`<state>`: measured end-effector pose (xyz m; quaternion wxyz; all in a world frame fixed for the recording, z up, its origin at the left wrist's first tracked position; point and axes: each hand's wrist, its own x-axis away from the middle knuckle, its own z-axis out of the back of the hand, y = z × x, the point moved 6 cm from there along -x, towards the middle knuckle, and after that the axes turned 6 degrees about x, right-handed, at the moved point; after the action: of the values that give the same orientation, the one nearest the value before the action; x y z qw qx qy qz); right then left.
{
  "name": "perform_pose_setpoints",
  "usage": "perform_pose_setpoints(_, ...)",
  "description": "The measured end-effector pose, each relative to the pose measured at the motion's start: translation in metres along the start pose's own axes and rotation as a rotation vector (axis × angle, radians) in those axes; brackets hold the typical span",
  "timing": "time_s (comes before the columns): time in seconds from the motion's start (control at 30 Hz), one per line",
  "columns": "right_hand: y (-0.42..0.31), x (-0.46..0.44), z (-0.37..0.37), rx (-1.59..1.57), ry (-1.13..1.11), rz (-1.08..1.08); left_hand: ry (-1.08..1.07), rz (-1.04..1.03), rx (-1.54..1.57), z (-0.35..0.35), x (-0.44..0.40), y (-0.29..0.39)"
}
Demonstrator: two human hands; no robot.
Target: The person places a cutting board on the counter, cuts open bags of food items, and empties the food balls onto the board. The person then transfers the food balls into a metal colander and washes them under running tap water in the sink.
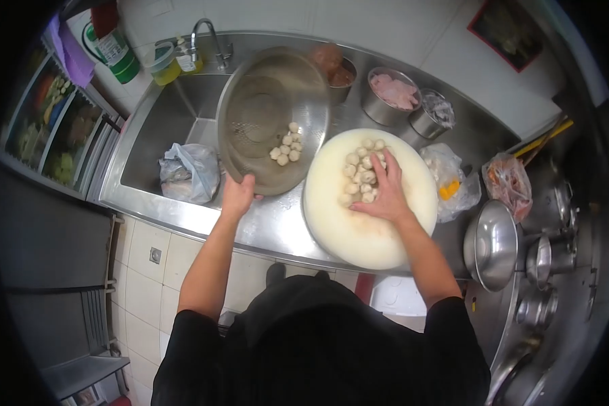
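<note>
A large metal bowl (250, 101) is tilted over the sink's right edge, with several pale balls (284, 154) lying inside it. My left hand (239, 195) grips the bowl's near rim, thumb on top. On the counter to the right is a thick round white board (358, 237). A cluster of pale balls (361, 169) sits on its upper part. My right hand (388, 189) rests over the right side of this cluster, fingers spread and curved around the balls, touching them.
A sink (149, 142) holding a plastic bag (193, 172) lies left, below a faucet (210, 44). Behind the board stand metal pots of meat (392, 91). Plastic bags (453, 186) and an empty metal bowl (494, 243) are at the right.
</note>
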<state>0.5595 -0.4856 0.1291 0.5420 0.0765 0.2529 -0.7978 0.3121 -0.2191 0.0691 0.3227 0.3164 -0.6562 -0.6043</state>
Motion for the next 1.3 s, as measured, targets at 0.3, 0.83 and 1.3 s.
perform_pose_setpoints(0.3,-0.123,-0.125,-0.112,-0.063,0.226,-0.092,0.02,0.022,0.061,-0.012,0.006,-0.008)
perform_pose_setpoints(0.83,0.007,-0.04,-0.066,0.014,0.289,-0.487,0.098,0.211,0.438,0.015,0.004,-0.021)
perform_pose_setpoints(1.3,0.076,-0.214,-0.213,0.473,-0.852,-0.319,0.109,0.382,0.474,0.056,0.042,-0.014)
